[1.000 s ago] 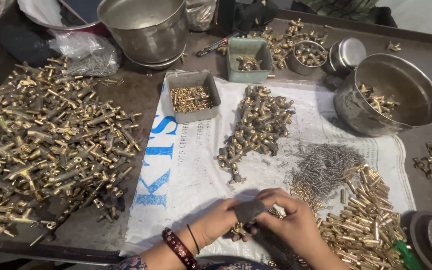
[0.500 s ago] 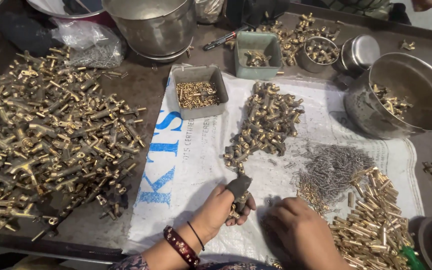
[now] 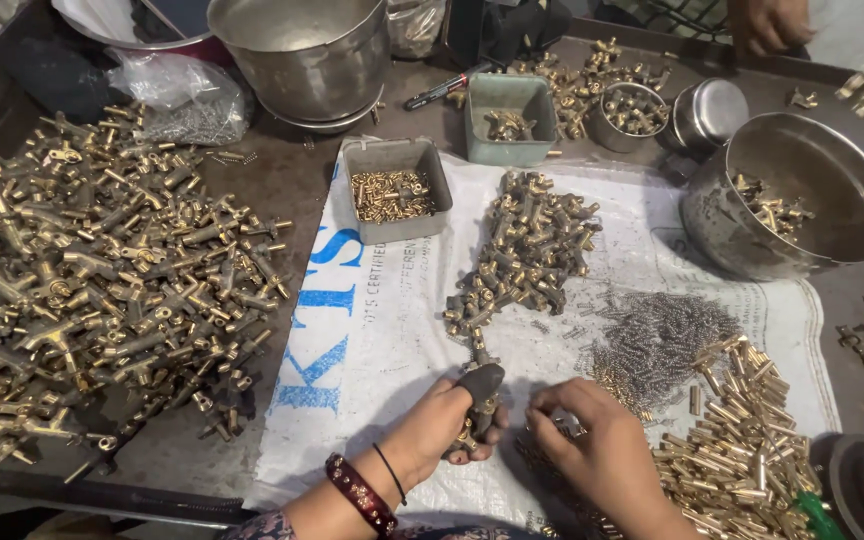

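Dark tabletop (image 3: 302, 185), white woven sack (image 3: 392, 330) spread over the middle as my work mat; all places below are relative to that sack.

- Left hand (image 3: 444, 425), near edge of sack: closed around a dark-handled tool (image 3: 480, 382) plus a small brass fitting (image 3: 469, 438) under it. Fitting is mostly hidden by my fingers, so I can't tell how it sits against the tool.
- Right hand (image 3: 592, 445), just beside the left: fingers curled down onto the loose brass bits (image 3: 537, 455) on the sack. Looks like a pinch, but I can't tell if anything is actually in it.
- On the sack: pile of assembled fittings (image 3: 527, 250) in the centre, grey springs (image 3: 657, 335) to the right of it, brass pins (image 3: 742, 450) at the near right corner, grey tray of small brass parts (image 3: 392, 190) on the far edge.
- Off the sack: big heap of brass tee bodies (image 3: 102, 280) to the left, steel bowl (image 3: 802, 200) to the right.

Step in hand, my read: picking the next small part to fit into the piece held in the left. Next move needs a clean single-part pickup and the part lined up with the fitting's bore before the tool goes on.
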